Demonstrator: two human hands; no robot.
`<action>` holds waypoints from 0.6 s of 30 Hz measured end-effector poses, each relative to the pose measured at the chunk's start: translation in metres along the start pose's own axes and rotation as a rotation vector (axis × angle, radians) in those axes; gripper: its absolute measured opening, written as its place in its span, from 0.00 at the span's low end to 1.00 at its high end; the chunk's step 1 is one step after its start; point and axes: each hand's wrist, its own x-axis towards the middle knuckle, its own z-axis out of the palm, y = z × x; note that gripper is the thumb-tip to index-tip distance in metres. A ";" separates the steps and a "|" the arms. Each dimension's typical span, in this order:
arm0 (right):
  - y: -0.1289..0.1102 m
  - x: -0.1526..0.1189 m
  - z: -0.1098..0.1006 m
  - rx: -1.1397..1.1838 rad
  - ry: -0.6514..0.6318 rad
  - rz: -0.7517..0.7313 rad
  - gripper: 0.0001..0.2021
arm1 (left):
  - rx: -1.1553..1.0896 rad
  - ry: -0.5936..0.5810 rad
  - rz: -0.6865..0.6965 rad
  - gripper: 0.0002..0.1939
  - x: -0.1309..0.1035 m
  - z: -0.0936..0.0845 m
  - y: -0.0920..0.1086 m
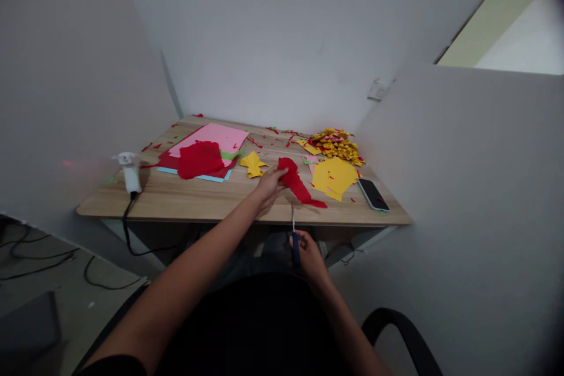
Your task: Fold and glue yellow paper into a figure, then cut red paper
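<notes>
My left hand (272, 185) pinches a red paper piece (297, 185) over the front part of the table. A narrow strip of this piece trails to the right. Below it, at the front edge, my right hand (306, 249) is closed round the dark blue handles of the scissors (295, 249). The blades point up toward the table and look nearly closed, a little apart from the red paper. Left of my left hand lies a yellow cut-out (253, 164). A larger red paper (200, 160) rests on pink, dark red and light blue sheets farther left.
Yellow sheets (335, 176) lie at the right beside a phone (373, 194). Behind them is a heap of yellow pieces (337, 145). Red and green scraps are scattered about. A white corded device (131, 175) stands at the left edge. Walls enclose the table (176, 205).
</notes>
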 end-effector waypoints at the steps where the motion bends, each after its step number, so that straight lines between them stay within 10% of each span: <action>1: 0.003 -0.001 -0.002 0.007 -0.001 0.006 0.30 | -0.067 0.008 -0.019 0.12 -0.002 -0.001 0.002; 12: -0.025 -0.018 -0.030 0.296 0.104 -0.150 0.27 | -0.236 0.127 -0.018 0.19 -0.032 -0.001 0.025; 18: -0.053 -0.013 -0.011 -0.037 0.011 -0.286 0.28 | -0.118 0.154 0.100 0.17 -0.055 0.011 0.033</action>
